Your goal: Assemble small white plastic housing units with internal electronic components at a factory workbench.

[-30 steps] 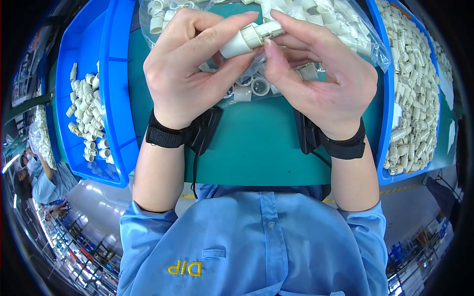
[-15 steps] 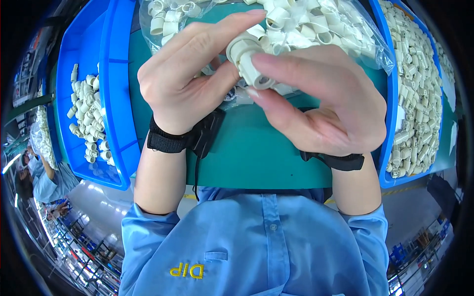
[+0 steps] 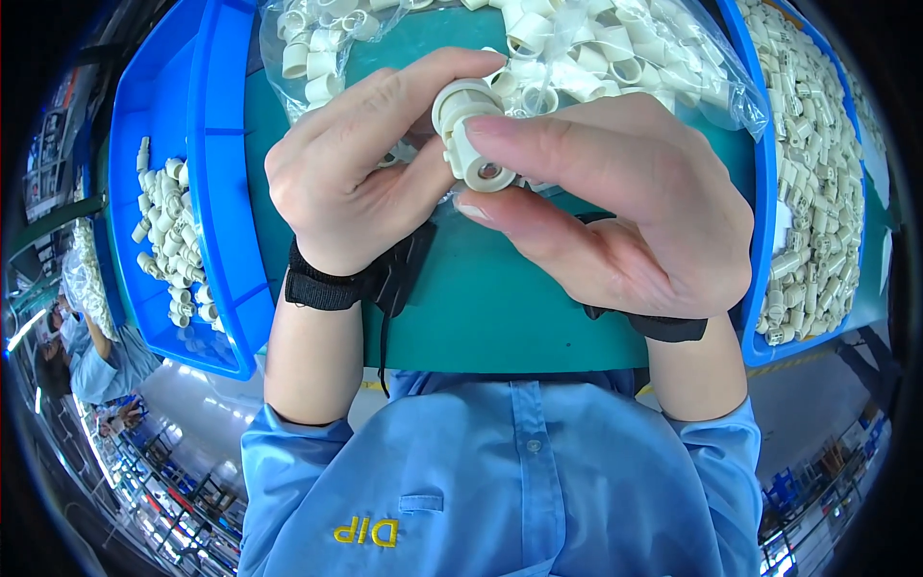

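Note:
Between my hands, above the green table, is a cream-white plastic fitting (image 3: 463, 147) with a wide ringed collar at its far end. A round hole in its narrower near end faces me, with something darker inside. My left hand (image 3: 336, 173) is closed round the collar end from the left, its index finger reaching over the far side. My right hand (image 3: 644, 207) pinches the narrower end between thumb and index finger. Part of the fitting is hidden behind the fingers. Black straps circle both wrists.
A blue bin (image 3: 223, 212) at left holds a small pile of similar fittings (image 3: 173, 221). At right another blue bin (image 3: 760, 231) is filled with fittings. Beyond my hands, a clear plastic bag (image 3: 716, 91) holds white ring-shaped pieces. The green tabletop (image 3: 500, 317) lies below my hands.
Both hands and the fitting have shifted slightly nearer me and left. The fitting is tilted a little differently, so its near hole shows more fully. My grip stays on it.

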Motion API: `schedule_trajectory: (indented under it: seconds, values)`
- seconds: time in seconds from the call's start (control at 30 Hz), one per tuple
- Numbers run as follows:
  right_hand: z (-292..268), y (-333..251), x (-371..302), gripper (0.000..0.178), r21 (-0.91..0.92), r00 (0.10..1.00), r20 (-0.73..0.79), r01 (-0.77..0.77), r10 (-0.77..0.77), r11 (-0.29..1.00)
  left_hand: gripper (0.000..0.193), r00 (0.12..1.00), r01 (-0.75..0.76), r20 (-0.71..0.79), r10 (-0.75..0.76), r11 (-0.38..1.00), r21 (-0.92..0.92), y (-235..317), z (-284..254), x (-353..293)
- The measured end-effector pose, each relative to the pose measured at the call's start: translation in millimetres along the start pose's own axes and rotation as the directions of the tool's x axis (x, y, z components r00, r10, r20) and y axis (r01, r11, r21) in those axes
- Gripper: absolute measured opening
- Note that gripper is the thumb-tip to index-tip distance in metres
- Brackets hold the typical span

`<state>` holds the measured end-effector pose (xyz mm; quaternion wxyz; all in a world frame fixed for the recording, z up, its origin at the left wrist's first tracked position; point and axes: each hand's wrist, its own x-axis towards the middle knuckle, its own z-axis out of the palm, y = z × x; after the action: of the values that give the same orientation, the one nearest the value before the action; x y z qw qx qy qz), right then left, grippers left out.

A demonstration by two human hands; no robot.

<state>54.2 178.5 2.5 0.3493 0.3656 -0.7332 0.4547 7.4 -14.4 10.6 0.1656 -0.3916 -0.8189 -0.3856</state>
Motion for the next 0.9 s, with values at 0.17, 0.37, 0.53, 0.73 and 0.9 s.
schedule_trajectory:
  seconds: [0.17,0.37,0.53,0.73,0.9]
  values:
    - [0.9,-2.7,1.5,0.044,-0.02,1.0,-0.019,-0.023,0.023,1.0,0.035,0.98,-0.153,-0.148,0.135,0.981,-0.117,-9.4,8.4,3.0]
    - [-1.3,-5.9,3.9,0.04,-0.05,0.998,-0.005,-0.066,0.066,0.997,0.036,0.985,-0.137,-0.121,0.121,0.982,-0.129,-9.0,8.3,3.2]
    - [-3.5,-1.4,0.4,0.042,0.038,0.992,0.007,-0.128,0.128,0.991,0.038,0.988,-0.113,-0.121,0.097,0.984,-0.137,-8.8,8.6,4.4]
    - [4.5,-3.5,-5.9,0.066,0.523,0.781,0.069,-0.558,0.621,0.644,0.046,0.983,-0.153,-0.119,0.139,0.981,-0.119,-9.2,7.9,2.8]
    - [-0.7,-6.2,1.5,0.077,0.407,0.599,0.319,-0.787,0.735,0.464,0.048,0.986,-0.138,-0.107,0.131,0.989,-0.061,-11.3,6.5,-0.3]
